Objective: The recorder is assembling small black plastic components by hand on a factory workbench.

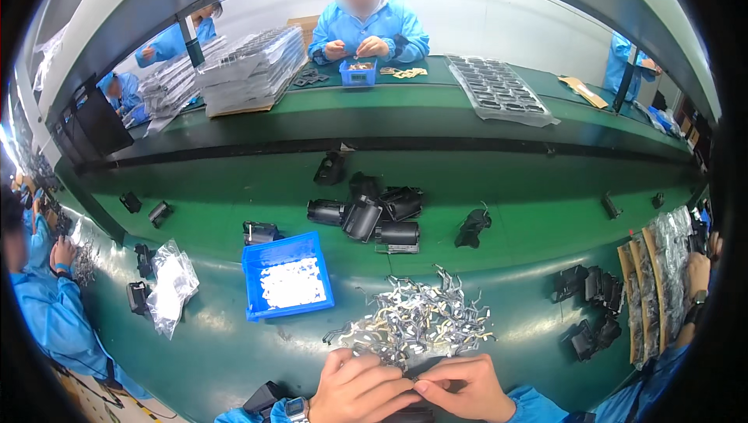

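Observation:
My left hand (360,389) and my right hand (465,389) meet at the near edge of the table, both closed with fingertips pinched together. Whatever sits between the fingertips is small and mostly hidden, so I cannot make it out. Below the fingers, part of a black part (411,415) shows. Just beyond my hands lies a loose heap of short wires with small connectors (421,314), in grey, white, black and yellowish tones. A blue plastic bin (251,298) holding many small white pieces stands to the left of the heap.
Black cylindrical housings (362,219) lie piled beyond the bin, on a green strip. Crumpled clear plastic (172,287) is at left. More black parts (596,287) and cardboard-edged packs (643,290) are at right. A co-worker (368,26) sits opposite; others work at both sides.

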The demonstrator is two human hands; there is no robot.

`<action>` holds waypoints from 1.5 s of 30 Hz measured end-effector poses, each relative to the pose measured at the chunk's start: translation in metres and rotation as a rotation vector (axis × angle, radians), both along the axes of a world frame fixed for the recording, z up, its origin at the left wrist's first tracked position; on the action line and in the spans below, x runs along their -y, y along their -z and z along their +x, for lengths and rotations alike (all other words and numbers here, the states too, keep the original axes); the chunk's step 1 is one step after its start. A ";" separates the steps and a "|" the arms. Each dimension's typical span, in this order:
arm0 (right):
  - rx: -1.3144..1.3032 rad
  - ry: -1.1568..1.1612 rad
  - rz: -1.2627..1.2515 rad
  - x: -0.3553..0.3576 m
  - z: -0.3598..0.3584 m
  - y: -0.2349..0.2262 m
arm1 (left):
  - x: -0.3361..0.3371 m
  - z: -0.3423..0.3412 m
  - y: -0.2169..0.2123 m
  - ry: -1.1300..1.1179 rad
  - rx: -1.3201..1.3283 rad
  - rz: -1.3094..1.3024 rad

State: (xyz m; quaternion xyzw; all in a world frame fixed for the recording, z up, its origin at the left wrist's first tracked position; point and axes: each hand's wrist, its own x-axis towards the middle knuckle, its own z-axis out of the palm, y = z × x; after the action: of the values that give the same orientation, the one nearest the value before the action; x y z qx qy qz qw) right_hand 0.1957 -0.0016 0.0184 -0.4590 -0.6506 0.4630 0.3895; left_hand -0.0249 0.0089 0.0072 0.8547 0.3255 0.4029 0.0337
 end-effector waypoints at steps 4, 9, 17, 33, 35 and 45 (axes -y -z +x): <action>-0.107 0.000 -0.041 0.003 0.001 0.008 | -0.002 0.001 0.005 0.012 0.044 -0.043; -0.159 -0.069 -0.154 0.002 0.005 0.008 | -0.004 0.001 0.005 0.059 0.106 -0.108; -0.037 0.018 0.098 0.002 -0.002 0.005 | -0.004 0.001 0.003 0.017 0.155 -0.078; 0.010 0.033 0.151 0.006 0.000 0.010 | -0.002 0.006 -0.002 0.005 0.129 -0.130; 0.004 0.027 0.154 0.005 0.000 0.011 | -0.003 0.007 0.002 0.005 0.131 -0.135; 0.020 0.006 0.299 0.001 -0.002 0.015 | -0.002 0.004 0.002 -0.007 0.146 -0.164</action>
State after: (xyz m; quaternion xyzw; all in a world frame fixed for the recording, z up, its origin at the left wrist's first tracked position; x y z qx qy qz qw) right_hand 0.1940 -0.0023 0.0035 -0.4025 -0.7147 0.3550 0.4485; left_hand -0.0206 0.0112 0.0052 0.8164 0.3569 0.4362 0.1258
